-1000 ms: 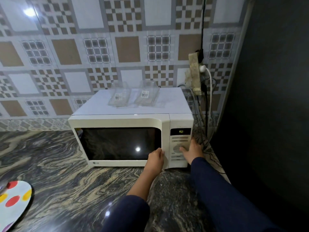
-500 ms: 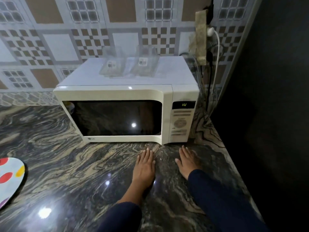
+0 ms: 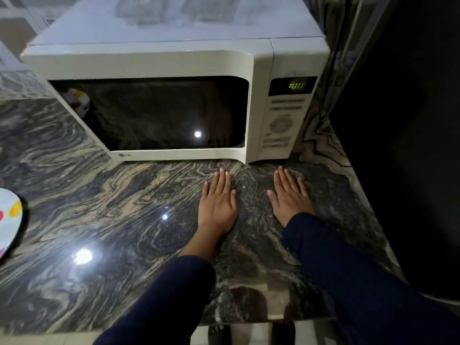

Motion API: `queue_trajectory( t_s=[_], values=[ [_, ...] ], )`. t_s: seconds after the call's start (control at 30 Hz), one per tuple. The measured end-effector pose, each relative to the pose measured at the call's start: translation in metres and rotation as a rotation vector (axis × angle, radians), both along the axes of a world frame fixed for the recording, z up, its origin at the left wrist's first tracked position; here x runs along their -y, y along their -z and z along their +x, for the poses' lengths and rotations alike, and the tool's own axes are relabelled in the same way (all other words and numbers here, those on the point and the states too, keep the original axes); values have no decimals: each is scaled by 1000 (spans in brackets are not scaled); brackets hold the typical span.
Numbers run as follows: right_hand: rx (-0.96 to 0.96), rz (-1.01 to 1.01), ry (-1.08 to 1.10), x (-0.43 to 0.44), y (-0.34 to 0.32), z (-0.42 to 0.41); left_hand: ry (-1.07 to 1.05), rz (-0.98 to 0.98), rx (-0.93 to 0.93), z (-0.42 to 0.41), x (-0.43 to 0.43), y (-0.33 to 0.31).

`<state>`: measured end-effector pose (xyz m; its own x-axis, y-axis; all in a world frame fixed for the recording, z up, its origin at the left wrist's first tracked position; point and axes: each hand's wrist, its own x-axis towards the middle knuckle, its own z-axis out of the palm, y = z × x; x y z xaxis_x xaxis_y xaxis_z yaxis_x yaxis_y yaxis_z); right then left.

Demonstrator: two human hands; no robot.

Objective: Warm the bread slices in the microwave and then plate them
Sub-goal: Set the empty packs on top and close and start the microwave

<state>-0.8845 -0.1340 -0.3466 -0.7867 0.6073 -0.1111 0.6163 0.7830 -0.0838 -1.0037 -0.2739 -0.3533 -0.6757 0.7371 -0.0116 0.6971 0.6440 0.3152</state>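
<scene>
1. A white microwave (image 3: 174, 61) stands on the tabletop (image 3: 99, 207) with its door (image 3: 234, 155) closed. The dark window (image 3: 149, 113) is too dim to show what lies inside. Whether the pale spotted shape in its left corner is a reflection cannot be told.
2. Right of the door, the display (image 3: 293, 85) glows with green digits too blurred to read. It sits above a control panel (image 3: 280, 125) of buttons and a round dial.
3. The person's left hand (image 3: 217, 202) lies palm down on the tabletop just in front of the door's lower right corner. Its fingers are straight and close together, and it holds nothing.
4. The right hand (image 3: 290, 197) lies flat in the same way in front of the control panel, fingers straight and slightly spread, and it is empty. The two hands are near each other but apart, and neither touches the microwave.
5. Dark blue sleeves (image 3: 348, 270) cover both arms. The left one ends short of the wrist and leaves part of the forearm bare.
6. A plate (image 3: 8, 215) with coloured spots sits at the far left edge of the view, well apart from the hands and partly cut off.
7. Blurred clear containers (image 3: 139, 8) rest on top of the microwave. Cords (image 3: 348, 33) hang behind its right side, next to a dark wall (image 3: 410, 120).
8. The tabletop is polished stone swirled in grey and tan, and it catches bright spots of light.
</scene>
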Motion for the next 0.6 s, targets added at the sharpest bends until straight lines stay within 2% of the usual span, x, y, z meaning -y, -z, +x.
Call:
queue_trajectory(
  t_s=[0.6],
  values=[
    [-38, 14, 0, -1, 6, 0, 7, 11, 4, 1, 2, -1]
  ],
)
